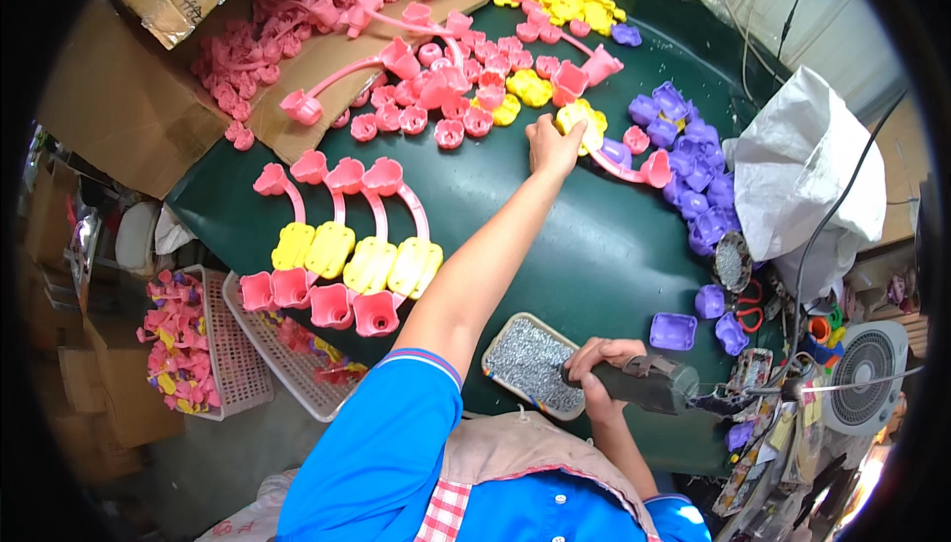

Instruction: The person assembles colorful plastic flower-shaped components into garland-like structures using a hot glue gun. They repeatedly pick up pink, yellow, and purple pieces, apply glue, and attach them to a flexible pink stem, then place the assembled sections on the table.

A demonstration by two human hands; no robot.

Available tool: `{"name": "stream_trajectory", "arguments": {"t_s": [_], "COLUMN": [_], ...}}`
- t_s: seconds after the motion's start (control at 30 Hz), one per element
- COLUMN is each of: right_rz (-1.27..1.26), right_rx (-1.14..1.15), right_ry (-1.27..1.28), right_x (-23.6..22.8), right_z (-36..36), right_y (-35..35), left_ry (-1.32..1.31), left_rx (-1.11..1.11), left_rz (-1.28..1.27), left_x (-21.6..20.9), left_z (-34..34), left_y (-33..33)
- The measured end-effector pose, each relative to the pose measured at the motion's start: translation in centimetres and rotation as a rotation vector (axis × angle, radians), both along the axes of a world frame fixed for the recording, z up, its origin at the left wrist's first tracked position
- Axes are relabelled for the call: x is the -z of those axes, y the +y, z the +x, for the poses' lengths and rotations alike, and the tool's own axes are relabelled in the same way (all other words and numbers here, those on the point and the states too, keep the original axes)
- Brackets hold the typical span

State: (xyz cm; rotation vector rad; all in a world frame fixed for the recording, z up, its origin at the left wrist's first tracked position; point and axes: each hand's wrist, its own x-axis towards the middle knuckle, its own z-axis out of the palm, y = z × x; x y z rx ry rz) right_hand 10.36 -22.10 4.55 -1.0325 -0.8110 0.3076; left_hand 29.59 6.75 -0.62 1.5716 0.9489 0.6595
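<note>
My left hand [552, 149] is stretched out to the middle of the table, its fingers closed on a yellow flower-shaped plastic piece [584, 122]. A curved pink arm with a cup end [654, 169] runs right from beside that piece; whether the two are joined I cannot tell. Close to my body, my right hand [602, 372] is wrapped round a dark corded electric screwdriver [649, 383]. The tool's front end lies over a shallow tray [488, 369] full of small silver screws. To the left, several pink curved parts with yellow middles [371, 265] lie in a row.
Loose pink cups [436, 96] spread across the far table beside a cardboard box [129, 116] of pink parts. Purple cups [703, 175] heap at right near a white sack [817, 165], red-handled scissors [751, 306] and a fan [865, 377]. Baskets [238, 364] stand lower left.
</note>
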Motion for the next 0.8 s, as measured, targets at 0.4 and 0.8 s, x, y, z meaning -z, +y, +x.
{"name": "stream_trajectory", "arguments": {"t_s": [0.4,0.8], "right_rz": [-0.017,-0.023], "right_rx": [-0.006,-0.028], "right_ry": [0.034,0.02], "right_x": [0.8,0.2], "right_z": [0.2,0.1], "right_y": [-0.1,0.2], "left_ry": [-0.253,-0.275], "left_rx": [0.053,0.301], "left_rz": [0.346,-0.362], "left_x": [-4.4,-0.9], "left_z": [-5.1,-22.7], "left_y": [-4.1,-10.3]}}
